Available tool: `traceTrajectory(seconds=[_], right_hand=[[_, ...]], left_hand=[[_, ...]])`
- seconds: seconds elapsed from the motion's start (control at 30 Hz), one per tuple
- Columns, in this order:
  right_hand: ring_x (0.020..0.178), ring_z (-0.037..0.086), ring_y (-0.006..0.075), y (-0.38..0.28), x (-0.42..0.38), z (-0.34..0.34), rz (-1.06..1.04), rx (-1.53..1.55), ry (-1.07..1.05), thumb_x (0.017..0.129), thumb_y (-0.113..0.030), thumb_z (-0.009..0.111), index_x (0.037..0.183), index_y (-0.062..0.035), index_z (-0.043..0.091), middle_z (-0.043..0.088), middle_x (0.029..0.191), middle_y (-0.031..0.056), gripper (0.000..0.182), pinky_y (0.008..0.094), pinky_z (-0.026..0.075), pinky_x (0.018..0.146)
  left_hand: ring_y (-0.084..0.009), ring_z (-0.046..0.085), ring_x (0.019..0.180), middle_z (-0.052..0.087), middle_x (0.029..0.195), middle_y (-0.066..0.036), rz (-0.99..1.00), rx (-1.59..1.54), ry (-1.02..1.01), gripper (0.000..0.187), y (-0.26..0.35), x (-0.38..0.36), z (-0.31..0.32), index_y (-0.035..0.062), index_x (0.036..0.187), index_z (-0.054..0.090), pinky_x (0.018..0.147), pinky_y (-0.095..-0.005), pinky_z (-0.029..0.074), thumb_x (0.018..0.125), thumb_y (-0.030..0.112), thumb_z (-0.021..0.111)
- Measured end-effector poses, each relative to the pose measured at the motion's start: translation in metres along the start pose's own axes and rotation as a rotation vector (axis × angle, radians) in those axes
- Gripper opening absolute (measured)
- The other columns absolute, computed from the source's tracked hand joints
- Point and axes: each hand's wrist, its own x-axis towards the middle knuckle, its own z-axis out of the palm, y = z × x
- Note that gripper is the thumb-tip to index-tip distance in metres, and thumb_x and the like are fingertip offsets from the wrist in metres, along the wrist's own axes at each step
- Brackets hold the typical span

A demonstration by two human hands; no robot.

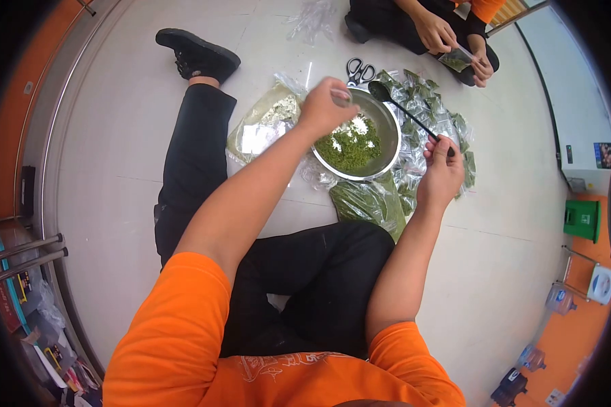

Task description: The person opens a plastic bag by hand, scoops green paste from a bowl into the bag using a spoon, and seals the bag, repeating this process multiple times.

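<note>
My right hand (443, 169) is closed around the handle of a long black spoon (414, 117), whose bowl end hangs at the far right rim of a steel bowl (392, 146). Green shreds (352, 150) topped with white powder (354, 127) lie inside that bowl. Over its far left side is my left hand (327, 107), slightly blurred, with curled fingers on a small translucent round thing (341, 97) whose kind I cannot make out. A clear bag with whitish contents (278, 112) lies left of the bowl. Nearer my legs sits a bag of green shreds (370, 203).
Many small filled green packets (424, 102) spread right of the bowl. Scissors (360, 71) lie beyond it, and loose clear bags (312, 19) farther off. Across from me, a person's hands (436, 32) hold a packet (457, 58). Metal rails (27, 256) stand at left.
</note>
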Motion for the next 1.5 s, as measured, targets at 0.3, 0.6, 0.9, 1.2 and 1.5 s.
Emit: traceTrajectory(seconds=[0.3,0.6,0.9,1.2,1.5], right_hand=[[0.08,0.063,0.0112,0.018,0.007,0.005,0.172,0.06,-0.032,0.101,-0.017,0.062,0.112,0.0046,0.064,0.07,0.098,0.0117,0.025,0.0225,0.053,0.07],[0.077,0.067,0.0133,0.037,0.008,-0.001,0.401,-0.218,-0.1,0.098,-0.016,0.064,0.108,0.0027,0.065,0.071,0.09,0.0104,0.021,0.0236,0.054,0.066],[0.108,0.065,0.0398,0.034,-0.001,-0.004,-0.017,-1.099,-0.2,0.087,-0.034,0.072,0.11,-0.0023,0.071,0.069,0.111,0.0238,0.04,0.0466,0.049,0.095],[0.097,0.068,0.0342,0.011,-0.06,0.066,-0.329,-0.789,-0.56,0.089,-0.022,0.07,0.11,-0.0023,0.07,0.07,0.105,0.0192,0.029,0.0429,0.052,0.088],[0.076,0.069,0.0211,-0.001,-0.124,0.128,-0.3,-0.47,-0.802,0.082,-0.015,0.08,0.101,-0.002,0.071,0.072,0.088,0.0135,0.025,0.0316,0.054,0.067]], left_hand=[[-0.0273,0.059,0.122,0.064,0.125,-0.014,0.111,0.134,0.1,0.07,-0.066,0.069,-0.059,0.0032,0.128,0.054,0.101,-0.0377,0.048,0.071,0.028,0.087],[-0.0332,0.064,0.115,0.066,0.121,-0.02,-0.197,0.58,-0.182,0.055,-0.075,-0.016,-0.125,-0.0005,0.122,0.061,0.097,-0.0368,0.05,0.077,0.027,0.08],[-0.0362,0.068,0.098,0.071,0.104,-0.02,-0.208,0.908,-0.389,0.034,-0.091,-0.051,-0.104,0.0033,0.108,0.071,0.087,-0.0436,0.054,0.081,0.024,0.077],[-0.0361,0.069,0.092,0.072,0.098,-0.02,-0.27,0.758,-0.184,0.022,-0.037,-0.075,-0.128,0.01,0.102,0.077,0.084,-0.0413,0.054,0.09,0.022,0.064],[-0.0086,0.064,0.068,0.073,0.081,-0.006,-0.425,-0.265,0.075,0.025,0.015,-0.124,-0.12,-0.0024,0.099,0.076,0.062,-0.024,0.049,0.086,0.019,0.075]])
